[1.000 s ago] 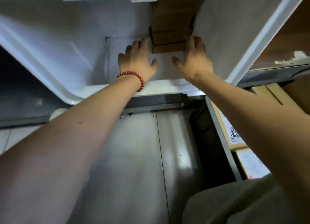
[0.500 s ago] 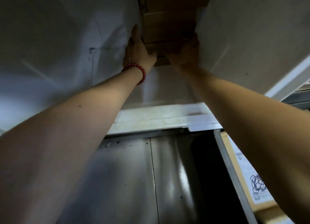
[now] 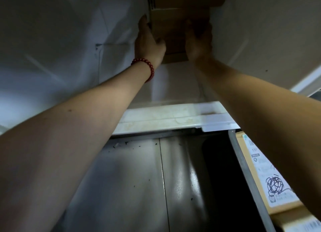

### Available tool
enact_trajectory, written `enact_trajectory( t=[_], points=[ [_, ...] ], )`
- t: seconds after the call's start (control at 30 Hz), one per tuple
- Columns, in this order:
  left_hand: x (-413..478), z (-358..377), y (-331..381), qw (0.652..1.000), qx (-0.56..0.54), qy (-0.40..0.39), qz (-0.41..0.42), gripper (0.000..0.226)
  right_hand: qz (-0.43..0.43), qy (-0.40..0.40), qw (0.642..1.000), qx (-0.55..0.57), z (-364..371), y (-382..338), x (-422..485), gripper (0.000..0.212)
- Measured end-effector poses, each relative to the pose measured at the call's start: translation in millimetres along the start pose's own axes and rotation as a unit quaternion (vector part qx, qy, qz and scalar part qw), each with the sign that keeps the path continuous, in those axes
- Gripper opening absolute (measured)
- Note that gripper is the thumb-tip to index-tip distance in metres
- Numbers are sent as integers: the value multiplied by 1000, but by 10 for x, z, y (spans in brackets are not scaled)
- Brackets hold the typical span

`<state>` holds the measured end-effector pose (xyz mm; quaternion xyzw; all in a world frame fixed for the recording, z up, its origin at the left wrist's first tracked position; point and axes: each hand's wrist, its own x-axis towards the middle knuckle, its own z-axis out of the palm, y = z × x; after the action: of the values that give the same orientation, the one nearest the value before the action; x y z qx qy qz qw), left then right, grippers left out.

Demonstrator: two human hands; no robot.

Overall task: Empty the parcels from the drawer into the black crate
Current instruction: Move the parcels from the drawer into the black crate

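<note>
A grey floor [image 3: 139, 179] lies nearest, with a labelled box [image 3: 260, 171] at the right edge. Behind them is the front rim of the white drawer [image 3: 165, 117]. Both forearms reach over it. Deep inside the drawer, the left hand [image 3: 147, 42], wearing a red bracelet [image 3: 145, 66], holds the left side of the cardboard parcel [image 3: 175, 23], with the fingers together and the thumb on its front. The right hand [image 3: 198, 40] touches the right side; its fingers are too dark to tell.
</note>
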<state>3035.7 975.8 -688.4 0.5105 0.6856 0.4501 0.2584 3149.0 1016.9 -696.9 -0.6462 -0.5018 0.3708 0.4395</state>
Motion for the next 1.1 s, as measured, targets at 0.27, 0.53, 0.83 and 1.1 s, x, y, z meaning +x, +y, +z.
enact_trajectory(
  t=[0.27, 0.53, 0.83, 1.1],
  points=[
    [-529, -350, 53, 1000, 15, 14, 13, 72, 47, 35, 990, 132, -204, -31, -582, 58],
    [-1364, -864, 342, 997, 73, -25, -6, 61, 111, -35, 987, 113, -577, -113, -1426, 62],
    [-2426, -1509, 885, 997, 71, -34, 7, 62, 55, -90, 985, 135, -1155, -464, -2451, 39],
    [-3287, -1947, 1043, 999, 4, 21, -40, 53, 26, -156, 977, 140, -1528, -709, -3310, 29]
  ],
)
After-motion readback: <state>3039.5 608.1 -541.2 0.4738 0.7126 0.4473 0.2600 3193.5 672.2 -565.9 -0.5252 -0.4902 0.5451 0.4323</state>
